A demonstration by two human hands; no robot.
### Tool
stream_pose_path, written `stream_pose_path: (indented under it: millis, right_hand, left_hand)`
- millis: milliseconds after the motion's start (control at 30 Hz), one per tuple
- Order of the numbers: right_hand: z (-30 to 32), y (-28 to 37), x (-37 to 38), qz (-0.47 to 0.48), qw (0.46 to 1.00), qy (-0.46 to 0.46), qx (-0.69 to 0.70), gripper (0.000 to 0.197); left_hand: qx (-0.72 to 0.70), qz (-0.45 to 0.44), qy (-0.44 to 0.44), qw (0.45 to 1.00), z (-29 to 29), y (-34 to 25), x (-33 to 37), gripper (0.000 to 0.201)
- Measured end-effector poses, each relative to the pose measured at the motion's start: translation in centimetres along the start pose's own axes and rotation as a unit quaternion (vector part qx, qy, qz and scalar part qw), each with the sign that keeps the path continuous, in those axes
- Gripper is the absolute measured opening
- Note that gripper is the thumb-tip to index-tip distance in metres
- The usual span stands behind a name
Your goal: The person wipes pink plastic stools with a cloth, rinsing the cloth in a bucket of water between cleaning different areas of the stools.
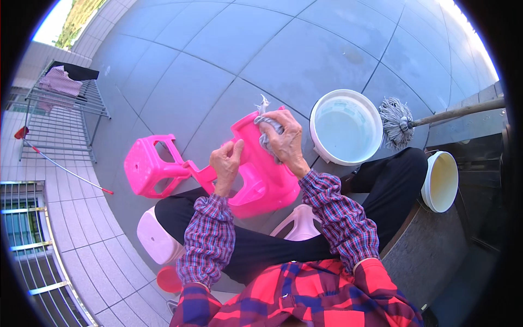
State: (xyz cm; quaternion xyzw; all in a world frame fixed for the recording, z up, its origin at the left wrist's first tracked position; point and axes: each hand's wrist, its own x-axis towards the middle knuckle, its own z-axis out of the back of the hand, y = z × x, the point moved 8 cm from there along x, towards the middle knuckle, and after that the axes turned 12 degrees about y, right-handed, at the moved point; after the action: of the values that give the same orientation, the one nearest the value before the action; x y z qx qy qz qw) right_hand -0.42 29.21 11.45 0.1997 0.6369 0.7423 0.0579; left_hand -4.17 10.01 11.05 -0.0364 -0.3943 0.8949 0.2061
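Note:
A bright pink plastic stool (pixel 272 188) lies tipped over between my legs, in front of me. My right hand (pixel 287 140) is closed round a wet-looking grey rag (pixel 271 131) and presses it on the stool's upper part. A frayed whitish end of the rag sticks up past the stool's edge. At the stool's left side, my left hand (pixel 226 159) has its fingers curled in against the pink plastic; its exact grip is partly hidden. Just left of it stands a second bright pink stool (pixel 148 166).
A white bucket of cloudy water (pixel 373 109) stands right of the stool, beside a string mop (pixel 396 122). Further right is another white bucket (pixel 442 182). Pale pink stools (pixel 155 233) are near my legs. A metal rack (pixel 60 128) with cloths stands by the left wall.

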Motion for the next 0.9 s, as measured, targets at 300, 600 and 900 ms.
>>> stream_pose_path:
  millis: [300, 600, 900]
  right_hand:
    - [-4.5, 5.3, -2.2, 0.229, 0.905, 0.158, -0.322, 0.020]
    - [-4.6, 6.3, -0.5, 0.151, 0.912, 0.110, -0.364, 0.031]
    - [-2.3, 0.3, -5.4, -0.168, 0.697, 0.532, -0.451, 0.025]
  left_hand:
    - [-0.163, 0.028, -0.070, 0.984, -1.6, 1.3, -0.2, 0.037]
    - [0.085, 0.030, -0.068, 0.994, -0.8, -1.9, 0.4, 0.025]
    - [0.162, 0.035, -0.078, 0.983, -0.9, -0.9, -0.5, 0.027]
